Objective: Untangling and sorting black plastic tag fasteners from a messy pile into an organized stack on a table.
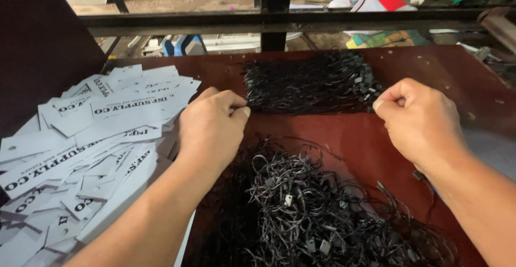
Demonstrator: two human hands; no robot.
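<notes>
A neat bundle of black string loops [312,84] with small plastic fasteners lies across the far part of the dark red table [344,135]. My left hand [212,124] pinches the bundle's left end between thumb and fingers. My right hand [416,119] is closed in a fist at the bundle's right end, by the fasteners. Closer to me lies a loose tangled heap of the same black strings [306,208].
A spread pile of white printed card tags [86,148] covers the left side of the table. A black metal rail [279,19] runs along the table's far edge, with clutter and floor beyond it.
</notes>
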